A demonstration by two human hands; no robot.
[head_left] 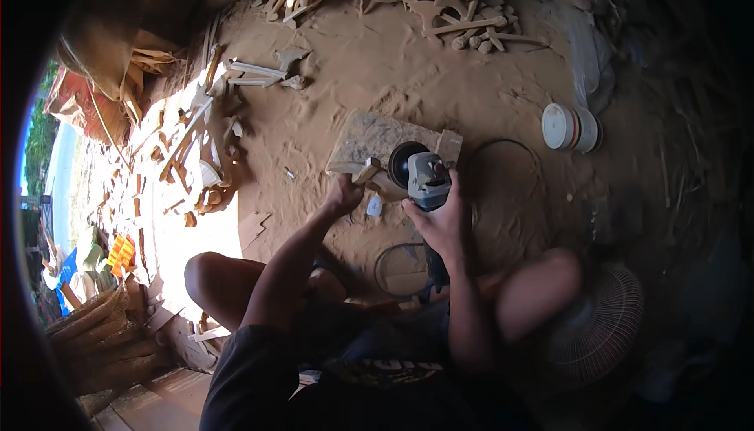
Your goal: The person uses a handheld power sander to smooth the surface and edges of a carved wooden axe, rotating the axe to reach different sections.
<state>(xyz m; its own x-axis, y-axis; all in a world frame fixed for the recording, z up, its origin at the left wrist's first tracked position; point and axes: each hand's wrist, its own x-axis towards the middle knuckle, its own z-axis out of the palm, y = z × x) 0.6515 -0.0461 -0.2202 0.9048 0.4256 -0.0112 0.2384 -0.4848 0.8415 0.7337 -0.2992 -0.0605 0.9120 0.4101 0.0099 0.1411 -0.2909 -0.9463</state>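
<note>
My right hand (444,223) is wrapped round the grey body of an angle grinder (429,183). The grinder's round black disc (399,165) faces left, over the near edge of a low, worn block (369,134). My left hand (344,195) is closed on a pale carved wooden piece (366,172), which rests against the block's front edge. The disc is right beside this piece; whether they touch, I cannot tell. A small pale scrap (375,206) lies on the dusty ground just below.
Pale knob-ended pieces are heaped at the far side (455,7), with more at the left (192,136). A white tub (559,126) lies at the right. A dark cord (514,143) curves behind the grinder. A fan guard (605,321) stands by my right knee.
</note>
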